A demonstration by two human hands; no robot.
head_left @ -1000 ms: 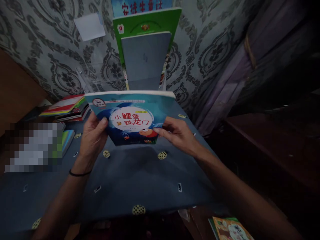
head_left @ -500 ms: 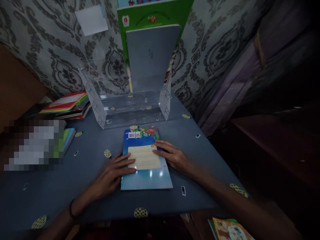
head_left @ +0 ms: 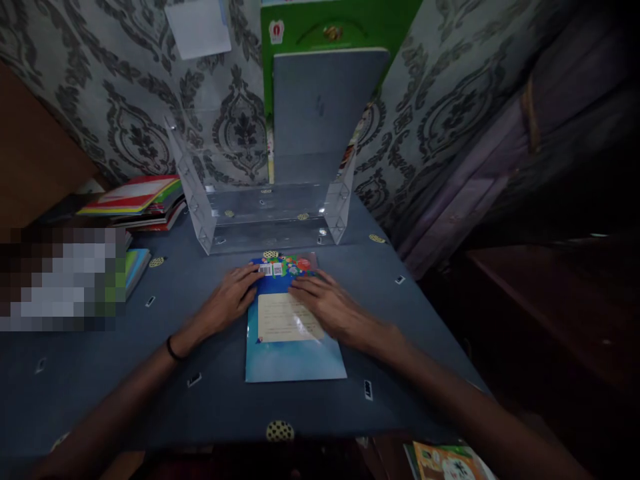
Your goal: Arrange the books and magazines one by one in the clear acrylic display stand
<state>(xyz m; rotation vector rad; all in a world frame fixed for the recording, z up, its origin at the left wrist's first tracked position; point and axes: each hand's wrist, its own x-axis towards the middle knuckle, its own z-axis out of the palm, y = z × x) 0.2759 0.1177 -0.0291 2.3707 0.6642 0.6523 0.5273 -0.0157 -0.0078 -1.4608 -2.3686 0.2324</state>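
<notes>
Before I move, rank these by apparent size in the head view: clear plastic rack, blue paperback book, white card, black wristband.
Largest to smallest:
1. Clear plastic rack, by outline
2. Blue paperback book, partly covered
3. White card
4. Black wristband

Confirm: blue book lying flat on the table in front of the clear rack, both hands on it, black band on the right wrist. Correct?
Not quite: the head view shows the black band on the wrist of the left hand. The rest stands: blue book flat on the table in front of the clear rack, that hand and the right hand on it.
</notes>
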